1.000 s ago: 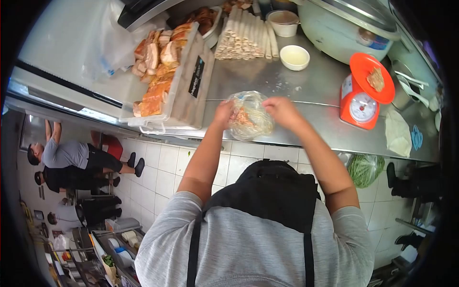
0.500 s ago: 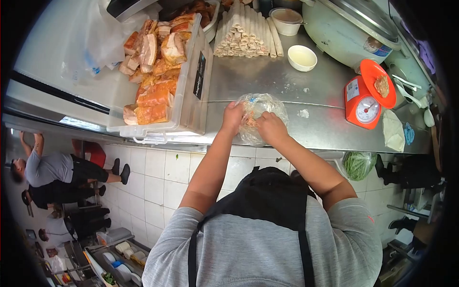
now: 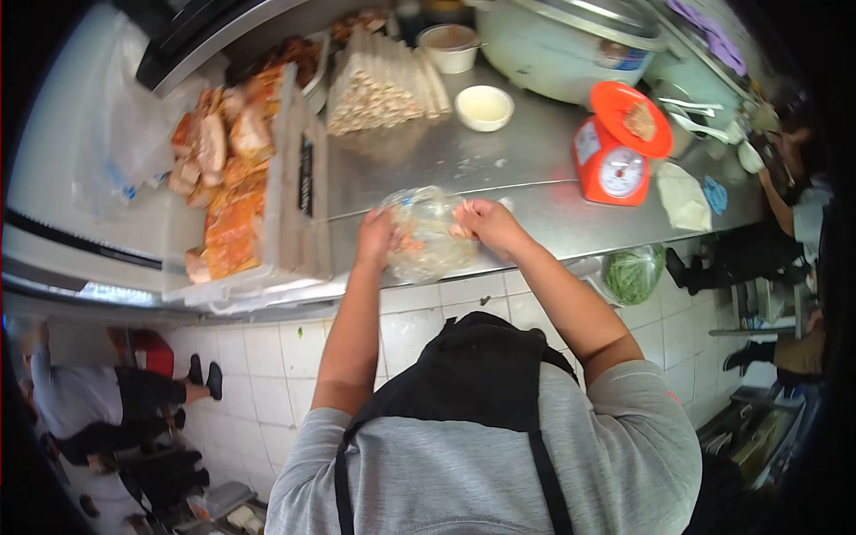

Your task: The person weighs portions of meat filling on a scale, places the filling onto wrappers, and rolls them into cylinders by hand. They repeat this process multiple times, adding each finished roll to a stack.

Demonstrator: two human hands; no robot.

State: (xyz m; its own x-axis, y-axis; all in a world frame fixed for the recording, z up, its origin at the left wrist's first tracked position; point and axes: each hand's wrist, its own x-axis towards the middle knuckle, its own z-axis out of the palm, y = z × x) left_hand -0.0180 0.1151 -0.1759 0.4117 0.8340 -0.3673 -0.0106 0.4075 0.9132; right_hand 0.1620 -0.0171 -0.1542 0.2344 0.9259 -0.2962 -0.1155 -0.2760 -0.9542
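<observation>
A clear plastic bag point(image 3: 428, 252) with some orange, shredded-looking bits inside lies at the front edge of the steel counter. My left hand point(image 3: 376, 237) is closed on the bag's left side. At the upper right of the bag is my right hand point(image 3: 492, 225), its fingers pinched together. Something small and pale orange seems to show at those fingertips, too blurred to name. Left of my hands stands a clear plastic bin point(image 3: 294, 241) holding roasted pork belly pieces point(image 3: 236, 223).
Behind lie stacked pale rolls point(image 3: 379, 89), a white bowl point(image 3: 484, 108) and a lidded tub point(image 3: 448, 49). To the right stand an orange scale point(image 3: 615, 165), a folded cloth point(image 3: 684, 198) and a large pot point(image 3: 553, 53). Bagged greens point(image 3: 633, 275) sit below. Other people are at both sides.
My right hand has moved from the middle of the bag out to its right side. The bag looks more spread. The camera has turned, shifting the scene.
</observation>
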